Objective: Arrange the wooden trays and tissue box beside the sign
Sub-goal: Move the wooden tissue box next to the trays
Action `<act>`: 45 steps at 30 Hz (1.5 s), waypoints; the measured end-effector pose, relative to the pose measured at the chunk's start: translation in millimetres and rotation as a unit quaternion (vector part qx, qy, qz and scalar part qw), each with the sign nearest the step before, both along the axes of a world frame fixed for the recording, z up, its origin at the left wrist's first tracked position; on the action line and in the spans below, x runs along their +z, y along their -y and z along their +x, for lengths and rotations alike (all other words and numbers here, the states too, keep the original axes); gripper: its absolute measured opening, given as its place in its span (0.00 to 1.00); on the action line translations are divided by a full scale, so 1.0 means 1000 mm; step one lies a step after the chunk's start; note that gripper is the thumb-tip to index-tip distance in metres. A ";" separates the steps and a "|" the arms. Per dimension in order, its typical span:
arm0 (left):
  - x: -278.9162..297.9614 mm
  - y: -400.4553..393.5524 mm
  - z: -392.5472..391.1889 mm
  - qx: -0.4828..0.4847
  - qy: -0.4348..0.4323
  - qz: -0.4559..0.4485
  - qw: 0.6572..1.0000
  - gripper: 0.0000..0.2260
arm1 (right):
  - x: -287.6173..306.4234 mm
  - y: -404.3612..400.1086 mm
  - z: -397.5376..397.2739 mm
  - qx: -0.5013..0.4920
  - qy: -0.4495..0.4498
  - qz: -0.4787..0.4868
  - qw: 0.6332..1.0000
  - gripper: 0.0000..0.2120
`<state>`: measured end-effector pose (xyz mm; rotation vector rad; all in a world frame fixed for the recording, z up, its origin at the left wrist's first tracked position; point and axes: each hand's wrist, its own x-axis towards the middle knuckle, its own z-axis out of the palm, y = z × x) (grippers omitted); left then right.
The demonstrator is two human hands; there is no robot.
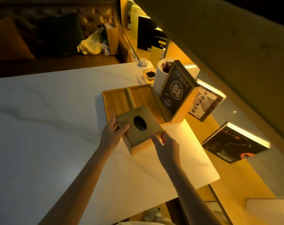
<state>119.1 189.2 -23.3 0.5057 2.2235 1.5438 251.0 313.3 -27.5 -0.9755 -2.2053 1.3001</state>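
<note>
A wooden tissue box with an oval hole in its lid sits at the right side of the white table. My left hand grips its left end and my right hand holds its near right corner. Just beyond the box lie two shallow wooden trays side by side, the left tray and the right tray. The box overlaps their near edge. A framed sign marked B8 stands upright against the right tray's far right side.
Behind the sign stand a white cylinder, a small dish and a white puck-like device. Dark lit books appear in the glass at the right. The table's right edge is close to the box.
</note>
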 end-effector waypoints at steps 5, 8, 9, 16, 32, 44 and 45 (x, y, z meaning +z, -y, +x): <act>-0.024 -0.026 0.029 0.010 0.045 -0.025 0.999 0.30 | -0.016 -0.019 0.027 -0.023 0.018 0.000 1.000 0.16; -0.035 -0.038 0.044 0.017 0.052 -0.029 0.998 0.30 | -0.026 -0.028 0.038 -0.034 0.024 -0.005 0.999 0.17; -0.038 -0.041 0.049 0.017 0.054 -0.030 0.998 0.30 | -0.028 -0.031 0.041 -0.036 0.028 -0.008 0.999 0.17; -0.050 -0.059 0.075 0.033 0.050 -0.048 0.997 0.30 | -0.042 -0.047 0.057 -0.048 0.040 -0.039 0.997 0.15; -0.059 -0.071 0.087 0.025 0.034 -0.088 0.995 0.31 | -0.055 -0.060 0.067 -0.050 0.060 -0.074 0.994 0.17; -0.060 -0.060 0.101 -0.062 -0.172 -0.213 0.960 0.29 | -0.055 -0.069 0.073 -0.050 0.064 -0.123 0.989 0.28; -0.060 -0.060 0.098 -0.071 -0.173 -0.219 0.958 0.29 | -0.056 -0.067 0.073 -0.061 0.060 -0.124 0.989 0.27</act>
